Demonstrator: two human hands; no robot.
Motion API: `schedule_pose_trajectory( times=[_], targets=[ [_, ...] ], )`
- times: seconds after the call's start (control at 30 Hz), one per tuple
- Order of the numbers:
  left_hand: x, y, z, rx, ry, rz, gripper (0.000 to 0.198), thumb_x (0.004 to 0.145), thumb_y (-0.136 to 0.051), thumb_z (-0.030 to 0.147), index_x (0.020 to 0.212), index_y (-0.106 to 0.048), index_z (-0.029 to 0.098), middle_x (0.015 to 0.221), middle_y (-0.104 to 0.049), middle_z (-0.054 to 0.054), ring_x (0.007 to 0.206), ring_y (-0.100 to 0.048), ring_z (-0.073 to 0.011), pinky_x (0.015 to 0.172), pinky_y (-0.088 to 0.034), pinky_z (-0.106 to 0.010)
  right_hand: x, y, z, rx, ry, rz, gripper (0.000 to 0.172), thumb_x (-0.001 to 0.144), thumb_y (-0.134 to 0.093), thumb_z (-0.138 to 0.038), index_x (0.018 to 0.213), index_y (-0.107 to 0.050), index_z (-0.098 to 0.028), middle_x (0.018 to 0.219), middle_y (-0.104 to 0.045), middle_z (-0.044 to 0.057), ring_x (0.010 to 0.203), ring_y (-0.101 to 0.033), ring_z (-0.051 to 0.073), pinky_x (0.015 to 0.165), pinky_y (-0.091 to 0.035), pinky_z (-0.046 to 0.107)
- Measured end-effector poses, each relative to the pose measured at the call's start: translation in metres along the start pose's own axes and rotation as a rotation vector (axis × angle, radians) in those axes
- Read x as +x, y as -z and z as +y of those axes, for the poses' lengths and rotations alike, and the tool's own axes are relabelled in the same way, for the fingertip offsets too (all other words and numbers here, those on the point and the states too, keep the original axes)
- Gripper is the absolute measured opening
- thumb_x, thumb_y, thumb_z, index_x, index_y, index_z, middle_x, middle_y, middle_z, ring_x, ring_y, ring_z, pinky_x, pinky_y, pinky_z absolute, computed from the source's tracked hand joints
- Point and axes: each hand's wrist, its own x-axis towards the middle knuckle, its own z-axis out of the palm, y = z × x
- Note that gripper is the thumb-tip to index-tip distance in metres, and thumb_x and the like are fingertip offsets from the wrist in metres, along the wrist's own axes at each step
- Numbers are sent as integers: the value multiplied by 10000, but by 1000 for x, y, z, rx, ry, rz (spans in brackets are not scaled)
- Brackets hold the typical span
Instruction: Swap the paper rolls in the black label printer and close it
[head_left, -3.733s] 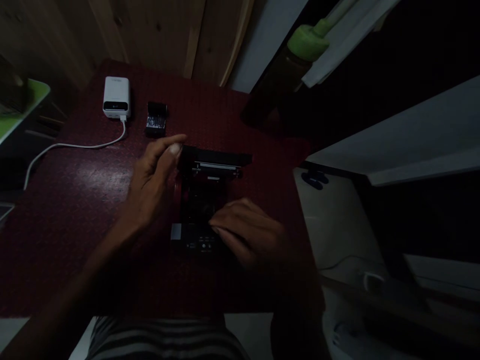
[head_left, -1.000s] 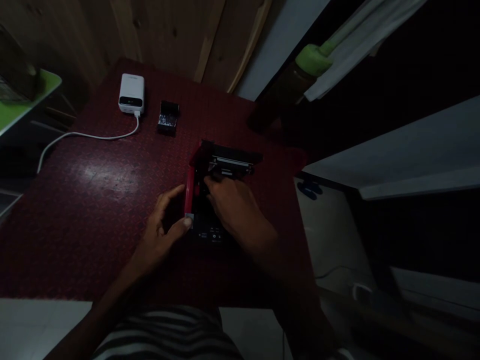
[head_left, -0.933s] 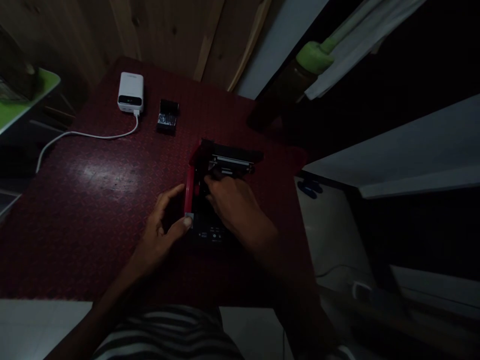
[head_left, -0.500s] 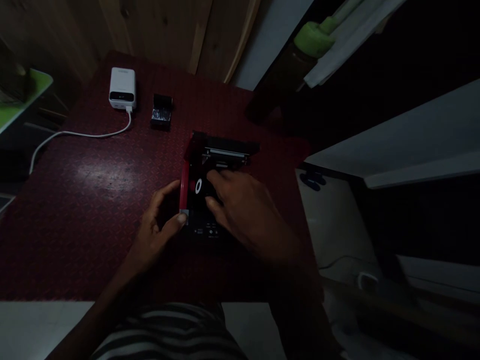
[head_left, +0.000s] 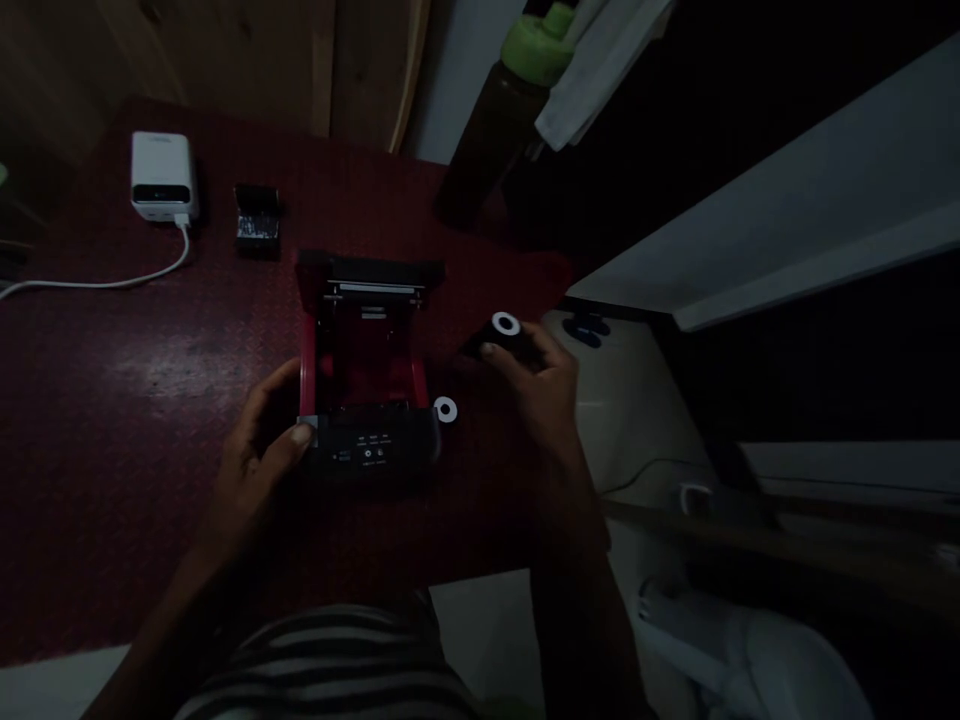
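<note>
A small red-and-black label printer (head_left: 375,440) sits on the table with its lid (head_left: 371,272) raised and its red inner bay uncovered. Gripping its left side is my left hand (head_left: 259,440), thumb on the front corner and fingers along the outer wall. To the right of the printer, my right hand (head_left: 544,375) holds a dark paper roll (head_left: 487,338), whose white end ring faces up. Beside the printer's right front corner is a white ring-shaped end (head_left: 445,409); whether a second dark roll is under it is too dark to tell.
A white power bank (head_left: 161,175) with a plugged-in white cable (head_left: 120,284) lies at the back left on the red table (head_left: 187,350). Near it is a small black item (head_left: 257,220). A bottle with a green cap (head_left: 536,48) stands at the back right.
My right hand has lifted the paper roll out of the printer's bay and moved right. The view has shifted, and my left hand still holds the printer's left side.
</note>
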Motion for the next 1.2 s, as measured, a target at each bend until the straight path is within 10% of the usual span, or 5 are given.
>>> schedule_pose_trajectory(
  times=[0.27, 0.47, 0.7, 1.03, 1.2],
  targets=[
    [-1, 0, 2, 36, 9, 19, 656, 1045, -796, 582, 1648, -683, 349, 1619, -732, -52, 1497, -680, -380, 1160, -603, -451, -9, -41, 32, -102, -14, -102, 335, 882, -801, -408, 1164, -801, -228, 1129, -861, 81, 1048, -765, 273, 973, -608, 456],
    [-1, -1, 5, 51, -13, 13, 665, 1049, -784, 590, 1656, -677, 341, 1677, -689, -53, 1528, -655, -380, 1171, -599, -448, -15, -33, 32, -158, -16, -133, 444, 862, -830, -348, 1288, -800, -228, 1211, -857, 105, 991, -761, 268, 963, -618, 477],
    [0, 1, 4, 46, 2, 6, 674, 1031, -803, 599, 1651, -692, 359, 1648, -724, -35, 1533, -657, -405, 1202, -597, -484, -68, 13, 5, -102, -179, -208, 365, 921, -809, -348, 1272, -835, -252, 1238, -897, 99, 978, -817, 243, 922, -660, 438],
    [0, 1, 0, 26, -21, -9, 635, 1034, -811, 603, 1608, -716, 349, 1628, -742, -50, 1535, -673, -410, 1205, -610, -507, -81, -10, -17, -88, -96, -218, 281, 856, -753, -275, 1122, -846, -276, 1138, -915, 54, 1078, -855, 283, 980, -681, 469],
    [0, 1, -4, 12, -24, -5, 628, 1055, -792, 589, 1624, -692, 341, 1619, -751, -56, 1499, -699, -393, 1192, -605, -510, -63, 20, -81, -302, 264, -277, 380, 918, -711, -163, 1252, -811, -314, 1193, -898, 25, 1091, -853, 278, 1014, -681, 477]
  ],
)
